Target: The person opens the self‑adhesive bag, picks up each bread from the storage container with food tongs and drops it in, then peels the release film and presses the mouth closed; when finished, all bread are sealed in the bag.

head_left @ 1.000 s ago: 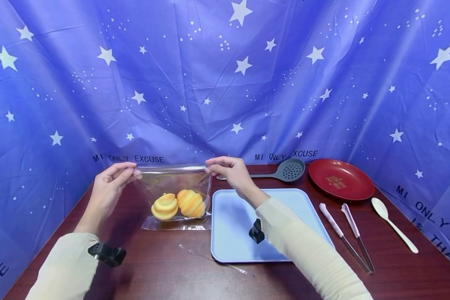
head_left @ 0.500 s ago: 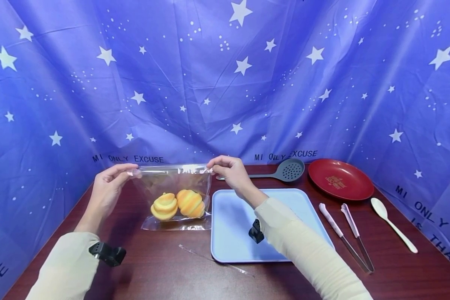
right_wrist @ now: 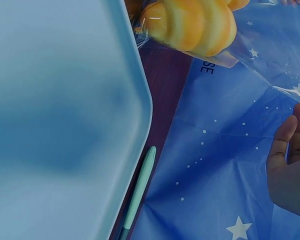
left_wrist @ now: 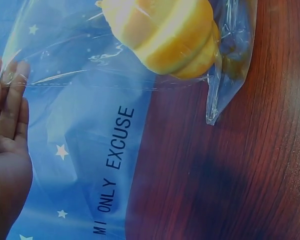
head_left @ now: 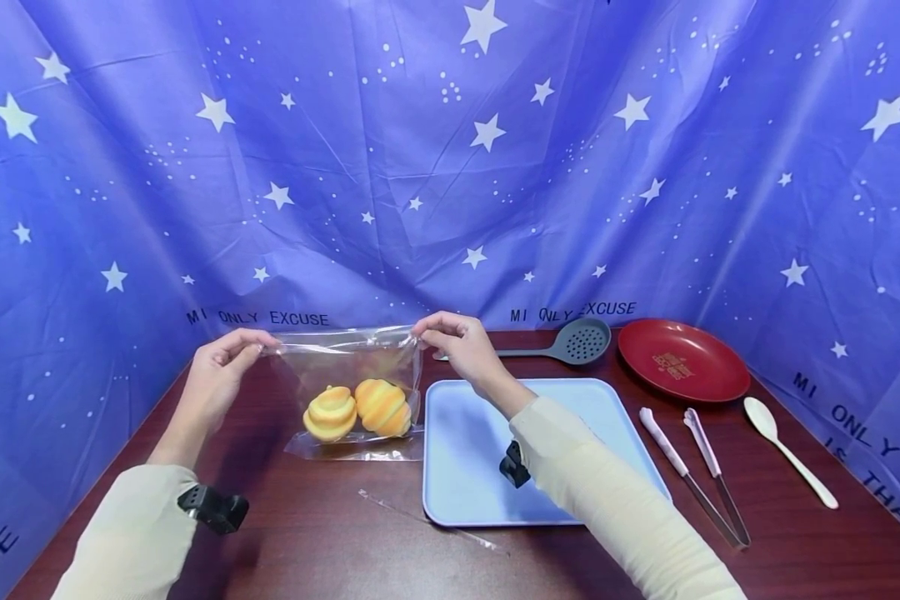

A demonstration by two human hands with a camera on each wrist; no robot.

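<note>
A clear plastic bag (head_left: 330, 364) stands on the table, its top edge stretched between two hands. Inside lie two toy-like bread rolls, a round swirled one (head_left: 330, 414) on the left and a croissant-shaped one (head_left: 383, 408) on the right. My left hand (head_left: 221, 371) pinches the bag's upper left corner between thumb and fingers; the left wrist view has this hand (left_wrist: 10, 135) at its left edge. At the upper right corner, my right hand (head_left: 461, 346) pinches the film, and the right wrist view shows its fingers (right_wrist: 279, 142) by the bag's corner.
A light blue tray (head_left: 487, 492) lies under my right forearm. Behind it is a grey slotted spoon (head_left: 581, 342). Farther right are a red plate (head_left: 701, 358), tongs (head_left: 708, 492) and a white spoon (head_left: 795, 462). A thin clear strip (head_left: 390, 502) lies in front of the bag.
The bag's top edge has gone from nearly straight to wavy and slightly slanted, with its left corner lower. My left fingers have shifted down a little; the right hand has barely moved.
</note>
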